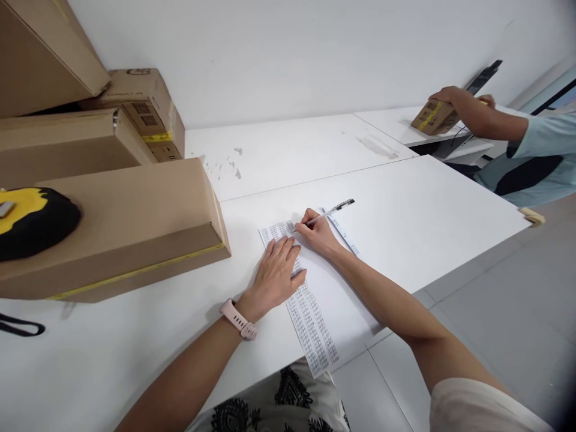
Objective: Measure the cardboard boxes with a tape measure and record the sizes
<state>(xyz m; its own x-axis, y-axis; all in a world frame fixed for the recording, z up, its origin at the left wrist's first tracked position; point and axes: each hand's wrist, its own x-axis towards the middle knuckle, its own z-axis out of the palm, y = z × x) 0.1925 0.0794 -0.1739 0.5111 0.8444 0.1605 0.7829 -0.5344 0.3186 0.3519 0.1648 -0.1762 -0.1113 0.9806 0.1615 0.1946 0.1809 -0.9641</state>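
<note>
A sheet of paper (330, 300) with columns of small handwritten-looking marks down its left side lies on the white table, its near end reaching past the table edge. My left hand (278, 276) rests flat on the sheet's left part, fingers stretched out. A pink watch band (238, 320) is around that wrist. My right hand (318, 233) is closed around a pen (339, 207), its tip at the columns near the top of the sheet. Under the right hand, another sheet with a blue edge (342, 231) shows in part.
Cardboard boxes (126, 210) are stacked at the left. A black and yellow tape measure (38, 222) sits on the nearest box. Beside it on the table is a black strap (20, 324). At the far right, another person (540, 150) handles a small cardboard box (434, 116).
</note>
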